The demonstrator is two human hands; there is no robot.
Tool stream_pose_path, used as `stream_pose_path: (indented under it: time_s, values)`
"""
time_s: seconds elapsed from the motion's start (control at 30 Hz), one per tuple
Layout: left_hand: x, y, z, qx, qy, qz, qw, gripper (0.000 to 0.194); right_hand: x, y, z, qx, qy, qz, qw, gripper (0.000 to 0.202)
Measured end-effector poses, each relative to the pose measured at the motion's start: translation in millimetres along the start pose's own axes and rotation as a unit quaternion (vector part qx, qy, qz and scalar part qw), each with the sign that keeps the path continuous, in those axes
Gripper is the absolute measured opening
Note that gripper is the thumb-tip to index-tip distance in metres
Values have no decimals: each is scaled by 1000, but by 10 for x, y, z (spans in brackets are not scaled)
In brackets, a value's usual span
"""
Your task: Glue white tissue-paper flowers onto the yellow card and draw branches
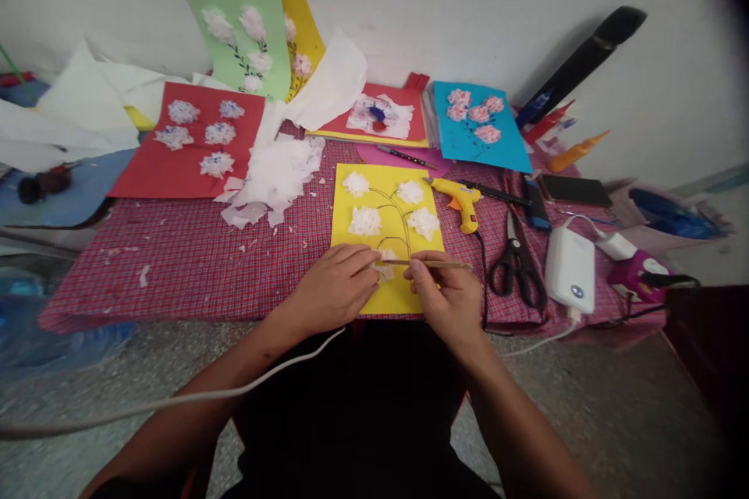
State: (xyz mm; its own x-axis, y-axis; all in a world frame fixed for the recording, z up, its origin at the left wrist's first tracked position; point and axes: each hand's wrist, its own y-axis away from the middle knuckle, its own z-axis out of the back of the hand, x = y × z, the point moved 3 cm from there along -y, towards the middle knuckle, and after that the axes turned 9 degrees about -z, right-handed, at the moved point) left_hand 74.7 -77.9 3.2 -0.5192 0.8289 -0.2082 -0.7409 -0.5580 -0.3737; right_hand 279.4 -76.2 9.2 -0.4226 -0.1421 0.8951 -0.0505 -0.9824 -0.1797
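A yellow card (pixel 380 187) lies at the table's front edge, with white tissue-paper flowers (pixel 365 221) on it and thin drawn stems curving between them. My left hand (pixel 336 286) rests over the card's left edge, its fingers lying beside the lowest flower (pixel 385 271), which they partly hide. Pinched in my right hand (pixel 449 296) is a thin brown stick (pixel 438 263); its tip points left across that lowest flower. Whether the tip touches the paper, I cannot tell. A yellow hot glue gun (pixel 462 203) lies just beyond the card's right edge.
Black-handled scissors (pixel 518 269) and a white power bank (pixel 570 269) lie to the right. White paper pieces (pixel 278 175) are heaped at the left, near a red flower card (pixel 190 140). A blue flower card (pixel 480 126) stands behind. A white cable (pixel 234 390) crosses my left forearm.
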Motion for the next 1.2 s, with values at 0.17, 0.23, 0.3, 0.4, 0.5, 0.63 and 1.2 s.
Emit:
stream_pose_path:
  time_s: [0.17,0.23,0.3,0.4,0.5,0.63,1.2]
  values:
    - [-4,2,16,-9,-5,7,1000,20,-76,-5,-28,-6,-38,-30,999,17]
    - [-5,5,26,-20,-6,9,1000,18,-96,-9,-35,-11,-50,-39,998,17]
    - [-4,10,28,-26,-6,10,1000,17,-98,-14,-41,-16,-56,-44,997,16]
    - [-1,21,27,-36,-7,7,999,16,-81,-19,-49,-15,-61,-43,997,15]
    - [6,33,37,-59,-4,5,998,15,-68,-15,-49,-15,-61,-43,997,16]
    - [7,41,54,-81,16,-4,997,12,-68,7,-30,-9,-55,-43,998,15]
    - [-11,44,60,-61,26,-12,998,16,-36,-17,-75,7,-66,-43,997,16]
